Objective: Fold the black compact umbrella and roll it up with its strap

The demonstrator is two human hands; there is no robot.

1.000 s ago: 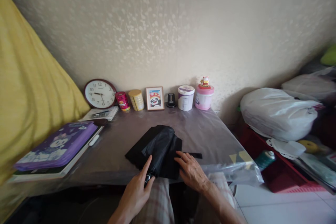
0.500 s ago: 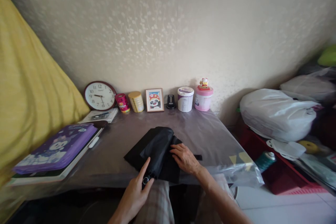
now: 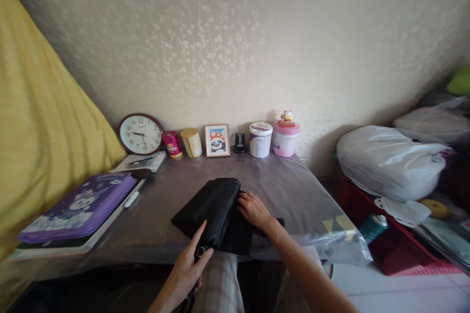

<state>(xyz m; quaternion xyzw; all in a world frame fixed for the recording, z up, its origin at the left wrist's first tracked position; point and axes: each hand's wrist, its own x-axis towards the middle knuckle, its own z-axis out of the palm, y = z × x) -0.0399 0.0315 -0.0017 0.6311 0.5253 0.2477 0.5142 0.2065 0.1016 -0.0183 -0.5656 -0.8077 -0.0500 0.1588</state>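
Note:
A black folding umbrella (image 3: 215,208) lies collapsed on the table near its front edge, its loose canopy fabric spread to both sides of the shaft. The handle end, with a round button, points toward me, and my left hand (image 3: 186,269) is wrapped around it, index finger stretched along the fabric. On the umbrella's right side, my right hand (image 3: 254,209) grips a fold of the canopy; its fingertips are partly hidden by the cloth. A narrow black strap end sticks out beyond the right wrist.
Along the wall stand a clock (image 3: 141,134), a pink can (image 3: 172,144), a yellow can (image 3: 191,143), a framed picture (image 3: 217,141) and two tubs. Purple folder (image 3: 79,208) lies left on a book. A red crate (image 3: 400,259) and white bag (image 3: 389,161) stand beyond the table's right edge.
My right hand has shifted slightly up and its fingers have tucked further against the canopy fold. My left hand has moved slightly down and left, still on the handle.

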